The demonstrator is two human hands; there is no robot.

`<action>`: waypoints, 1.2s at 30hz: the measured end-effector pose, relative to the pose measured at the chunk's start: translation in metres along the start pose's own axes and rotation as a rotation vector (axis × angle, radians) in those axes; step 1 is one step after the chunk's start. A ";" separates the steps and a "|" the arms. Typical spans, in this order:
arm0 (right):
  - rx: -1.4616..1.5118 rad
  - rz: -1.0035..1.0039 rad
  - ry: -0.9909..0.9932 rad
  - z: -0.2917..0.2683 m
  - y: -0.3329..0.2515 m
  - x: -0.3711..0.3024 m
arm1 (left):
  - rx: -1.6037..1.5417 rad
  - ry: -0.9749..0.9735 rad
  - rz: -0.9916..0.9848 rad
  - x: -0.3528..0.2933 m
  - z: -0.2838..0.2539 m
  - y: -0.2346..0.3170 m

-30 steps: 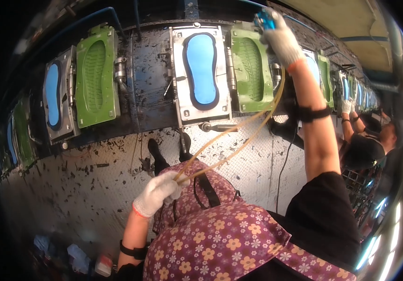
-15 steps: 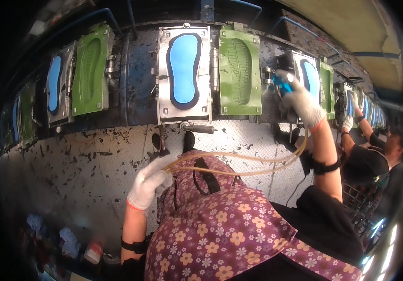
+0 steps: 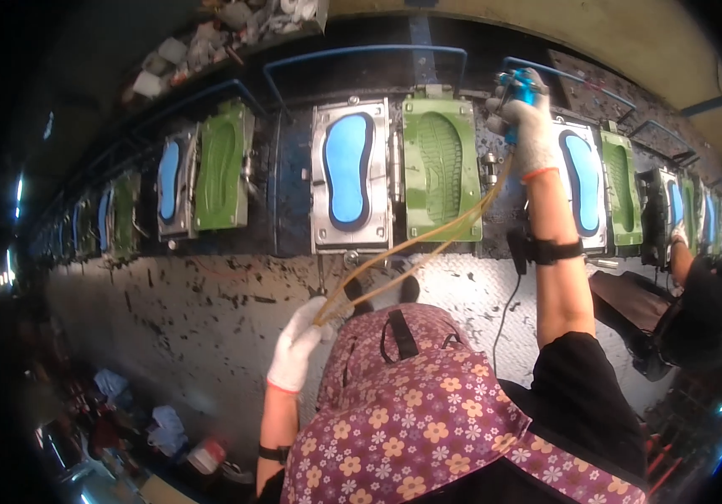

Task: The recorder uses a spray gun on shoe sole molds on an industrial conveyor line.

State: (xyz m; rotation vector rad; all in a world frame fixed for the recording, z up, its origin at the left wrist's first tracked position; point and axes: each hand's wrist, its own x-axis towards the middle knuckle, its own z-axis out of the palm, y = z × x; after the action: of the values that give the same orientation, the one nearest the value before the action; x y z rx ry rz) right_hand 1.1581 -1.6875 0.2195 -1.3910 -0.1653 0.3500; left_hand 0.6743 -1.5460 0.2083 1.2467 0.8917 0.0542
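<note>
My right hand (image 3: 534, 130), in a white knit glove, grips a blue spray gun (image 3: 522, 86) raised near the back rail, above the gap between two moulds. Two thin amber hoses (image 3: 428, 239) run from the gun down to my gloved left hand (image 3: 295, 344), whose fingers are closed round them in front of my apron. Between my hands, an opened sole mould stands on the bench. Its silver half (image 3: 320, 225) bears a light-blue sole piece (image 3: 349, 172) with a dark rim. Hinged beside that is a green half (image 3: 442, 168) with a ridged sole-shaped hollow.
More opened moulds line the bench both ways, among them a green half (image 3: 221, 172) at left and a blue sole piece (image 3: 580, 181) at right. Blue rails (image 3: 365, 52) run behind. Dark scraps litter the metal floor (image 3: 168, 311). A co-worker (image 3: 693, 290) works at far right.
My right hand has lifted the spray gun up and away, from beside the right-hand mould toward the back rail. The hoses now slope upward. The whole view has shifted.
</note>
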 end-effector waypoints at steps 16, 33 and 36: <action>0.586 0.656 0.112 -0.112 0.059 -0.259 | 0.768 -0.138 0.078 0.059 -0.060 -0.058; 0.917 0.621 0.625 0.025 0.119 -0.449 | 1.081 -0.467 0.207 0.187 -0.177 -0.184; 1.090 0.606 0.696 0.024 0.117 -0.478 | 1.073 -0.498 0.220 0.196 -0.166 -0.186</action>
State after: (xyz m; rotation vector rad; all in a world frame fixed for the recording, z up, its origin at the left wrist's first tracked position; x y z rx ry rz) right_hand 0.6856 -1.8101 0.1525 -0.3729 0.9204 0.3443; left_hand 0.6270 -1.3855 -0.0618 2.2146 0.2987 -0.6092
